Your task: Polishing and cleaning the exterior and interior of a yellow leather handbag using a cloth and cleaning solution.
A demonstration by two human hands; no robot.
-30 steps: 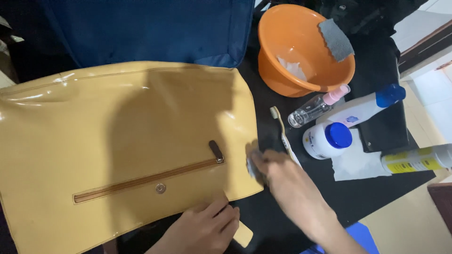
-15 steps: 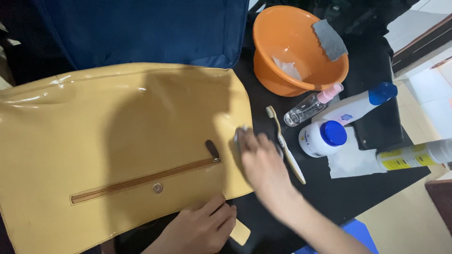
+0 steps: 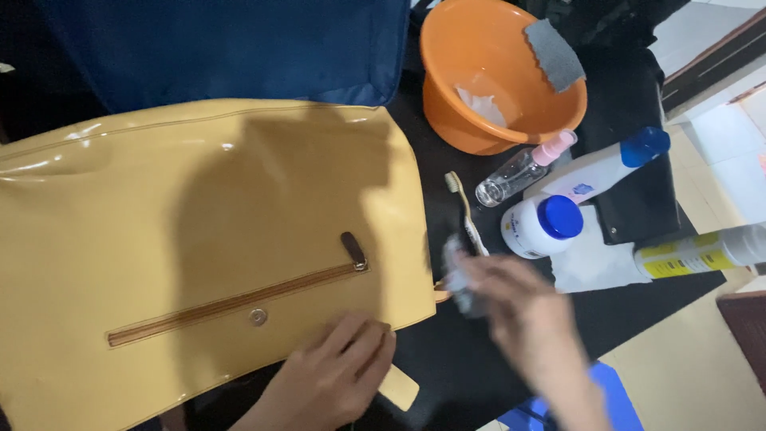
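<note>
A glossy yellow bag (image 3: pixel 199 231) lies flat on a black table, its brown zipper (image 3: pixel 239 302) running along the lower front. My left hand (image 3: pixel 331 379) presses flat on the bag's lower right corner. My right hand (image 3: pixel 519 311), blurred by motion, is just off the bag's right edge and pinches a small grey cloth (image 3: pixel 459 275). A toothbrush (image 3: pixel 464 211) lies on the table right beside that hand.
An orange basin (image 3: pixel 499 72) with a grey sponge (image 3: pixel 554 52) on its rim stands at the back. A clear spray bottle (image 3: pixel 519 169), two white blue-capped bottles (image 3: pixel 542 227) (image 3: pixel 610 168) and a yellow-labelled can (image 3: pixel 702 254) lie right. A dark blue bag (image 3: pixel 231 48) lies behind.
My right hand moved left onto the bag's right edge with the cloth, then swept back right and off the bag. My left hand stayed on the corner.
</note>
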